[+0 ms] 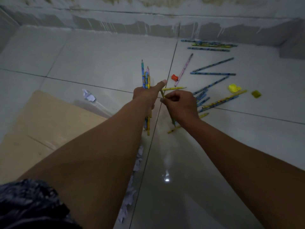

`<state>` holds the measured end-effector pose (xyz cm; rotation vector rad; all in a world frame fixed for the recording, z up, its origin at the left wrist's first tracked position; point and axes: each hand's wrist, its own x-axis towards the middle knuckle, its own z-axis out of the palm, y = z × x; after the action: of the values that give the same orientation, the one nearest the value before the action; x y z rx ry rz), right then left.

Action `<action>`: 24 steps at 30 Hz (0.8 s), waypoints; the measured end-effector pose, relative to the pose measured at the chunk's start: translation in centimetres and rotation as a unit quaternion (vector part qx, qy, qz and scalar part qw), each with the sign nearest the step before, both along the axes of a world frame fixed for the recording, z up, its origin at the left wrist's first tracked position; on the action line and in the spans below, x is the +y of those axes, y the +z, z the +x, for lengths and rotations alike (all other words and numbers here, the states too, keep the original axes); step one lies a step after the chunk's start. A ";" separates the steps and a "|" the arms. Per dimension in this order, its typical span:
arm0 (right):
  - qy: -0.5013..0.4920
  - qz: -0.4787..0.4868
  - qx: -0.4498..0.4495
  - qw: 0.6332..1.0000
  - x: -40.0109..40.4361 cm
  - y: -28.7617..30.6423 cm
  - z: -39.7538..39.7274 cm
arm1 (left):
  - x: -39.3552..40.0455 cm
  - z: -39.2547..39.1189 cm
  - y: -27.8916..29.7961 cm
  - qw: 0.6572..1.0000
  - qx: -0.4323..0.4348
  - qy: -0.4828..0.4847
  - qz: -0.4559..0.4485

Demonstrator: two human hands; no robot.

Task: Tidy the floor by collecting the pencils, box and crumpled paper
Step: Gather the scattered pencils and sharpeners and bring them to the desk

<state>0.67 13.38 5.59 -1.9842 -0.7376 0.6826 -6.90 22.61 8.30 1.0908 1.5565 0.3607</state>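
Your left hand point(145, 96) grips a bundle of pencils point(146, 80) upright, tips pointing toward the wall. Your right hand point(179, 104) pinches one pencil point(171, 118), angled point-down over the floor point(99, 60).

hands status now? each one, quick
Left hand: closed around a bundle of pencils, thumb sticking out.
Right hand: closed, pinching a single pencil beside the bundle.
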 end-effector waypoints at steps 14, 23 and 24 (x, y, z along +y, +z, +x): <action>0.078 -0.027 -0.121 0.989 -6.1 -2.0 7.3 | -2.3 5.9 -2.2 1.000 0.015 -0.010 0.011; 0.259 -0.174 -0.291 0.904 -8.5 -4.6 8.1 | -4.0 6.7 -4.6 0.999 -0.007 0.041 0.011; 0.260 -0.175 -0.299 0.901 -8.4 -4.7 8.1 | -4.2 6.6 -4.7 0.999 -0.006 0.045 0.011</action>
<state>8.78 4.96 0.86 -2.3762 -1.6586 0.5197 -0.33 18.43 3.60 1.0364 1.5978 0.4443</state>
